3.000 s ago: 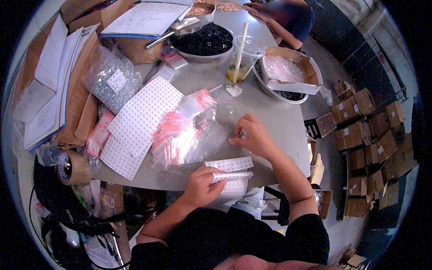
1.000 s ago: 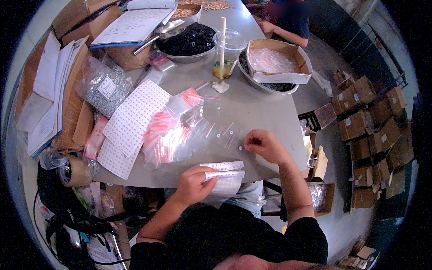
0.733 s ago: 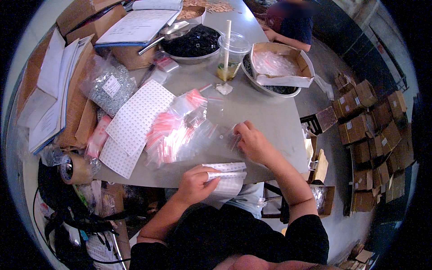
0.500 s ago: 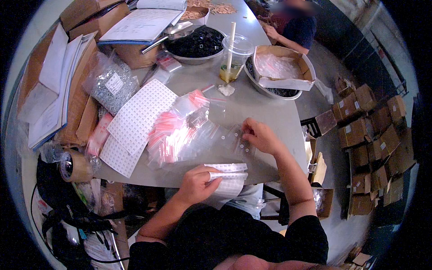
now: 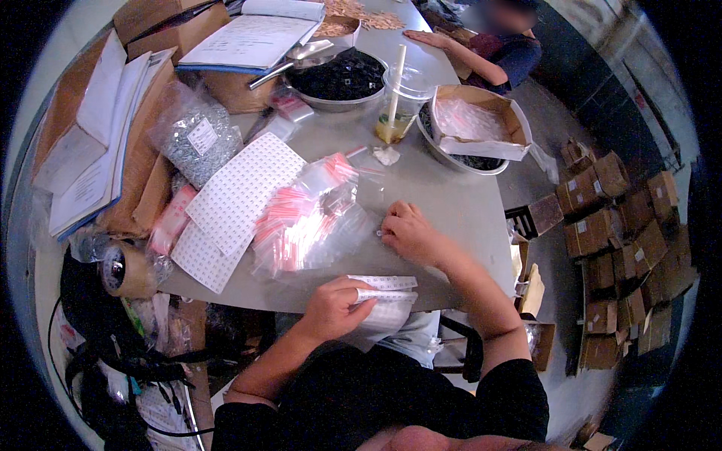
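Observation:
My left hand [image 5: 335,307] is closed on a folded sheet of small printed stickers [image 5: 387,289] at the table's near edge. To its upper right, my right hand [image 5: 410,234] rests low over the table with its fingers curled together. They pinch a small clear plastic bag, mostly hidden, whose little round sticker [image 5: 380,233] shows by the fingertips. Just left of that hand lies a loose heap of clear zip bags with red-striped tops [image 5: 301,218]. Two more white sticker sheets [image 5: 248,188] overlap beyond the heap.
A basin of black parts [image 5: 342,79] and a plastic cup with a straw [image 5: 395,113] stand farther back. A carton of bags [image 5: 481,124] sits on another basin at right. Left are a bag of metal parts [image 5: 199,139] and tape rolls [image 5: 124,270]. A co-worker [image 5: 504,56] sits at far right.
My right hand has moved left and slightly down, over the spot where several stickered clear bags lay spread; they are now mostly covered. The co-worker's arm has stretched onto the table.

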The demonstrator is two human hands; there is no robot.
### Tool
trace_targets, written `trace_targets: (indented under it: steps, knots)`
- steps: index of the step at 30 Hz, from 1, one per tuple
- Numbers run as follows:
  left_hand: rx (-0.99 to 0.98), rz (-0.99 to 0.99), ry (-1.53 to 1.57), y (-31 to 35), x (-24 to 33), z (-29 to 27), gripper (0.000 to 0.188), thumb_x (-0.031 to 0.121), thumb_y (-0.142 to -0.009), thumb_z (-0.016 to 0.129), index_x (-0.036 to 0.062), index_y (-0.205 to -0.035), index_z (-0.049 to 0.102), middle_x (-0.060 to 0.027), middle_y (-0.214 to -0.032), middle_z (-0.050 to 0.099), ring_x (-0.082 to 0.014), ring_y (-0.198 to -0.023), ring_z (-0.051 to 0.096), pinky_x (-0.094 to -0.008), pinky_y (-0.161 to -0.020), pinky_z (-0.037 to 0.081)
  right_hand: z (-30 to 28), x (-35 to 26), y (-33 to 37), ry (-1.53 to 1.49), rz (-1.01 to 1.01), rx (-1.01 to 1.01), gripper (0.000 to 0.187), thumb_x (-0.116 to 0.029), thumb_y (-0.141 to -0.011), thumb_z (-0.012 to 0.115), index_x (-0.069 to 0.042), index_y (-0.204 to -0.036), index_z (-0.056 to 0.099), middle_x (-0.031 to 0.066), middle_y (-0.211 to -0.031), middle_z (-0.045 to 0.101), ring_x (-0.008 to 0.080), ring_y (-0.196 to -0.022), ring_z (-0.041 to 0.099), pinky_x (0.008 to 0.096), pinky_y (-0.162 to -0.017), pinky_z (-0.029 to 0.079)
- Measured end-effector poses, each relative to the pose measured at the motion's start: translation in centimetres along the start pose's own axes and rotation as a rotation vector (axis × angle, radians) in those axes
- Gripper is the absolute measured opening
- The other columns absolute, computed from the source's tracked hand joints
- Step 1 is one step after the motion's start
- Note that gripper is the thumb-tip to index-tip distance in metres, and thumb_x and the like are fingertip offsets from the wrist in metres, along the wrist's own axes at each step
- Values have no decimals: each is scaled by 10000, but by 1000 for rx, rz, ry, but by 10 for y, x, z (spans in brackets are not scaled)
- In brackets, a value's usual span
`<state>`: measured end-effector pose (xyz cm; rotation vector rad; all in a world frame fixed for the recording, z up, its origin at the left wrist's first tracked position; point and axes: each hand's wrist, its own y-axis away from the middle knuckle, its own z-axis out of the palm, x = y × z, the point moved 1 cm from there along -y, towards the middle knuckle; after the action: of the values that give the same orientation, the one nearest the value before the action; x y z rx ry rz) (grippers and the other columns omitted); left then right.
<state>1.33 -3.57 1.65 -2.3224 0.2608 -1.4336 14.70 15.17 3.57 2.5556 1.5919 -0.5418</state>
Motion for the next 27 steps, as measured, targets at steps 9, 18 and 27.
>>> trace_targets:
  steps: [9,18,27]
  knots:
    - [7,8,12,-2,3,0,183,99,-772,717,-8,-664,614,-141,-906,695,-304,-783,657,-372,-691,528,-27,17,-5,-269,492,-115,431,-297,-582,859,-56,-832,605,156,-1051,535,335,-1067,470,423,-926,403]
    - [4,9,38,-2,3,2,213,93,-775,712,-11,-636,588,-142,-913,696,-298,-798,657,-370,-696,527,-35,43,19,-154,227,-209,441,-265,-605,849,-99,-964,655,119,-1171,494,337,-1160,429,408,-982,371]
    - [-10,3,21,-3,7,-3,184,100,-778,712,-8,-665,615,-134,-926,699,-298,-797,655,-372,-702,525,-25,23,-8,-545,323,-253,325,-164,-703,787,-27,-951,627,112,-1004,557,258,-923,577,350,-788,477]
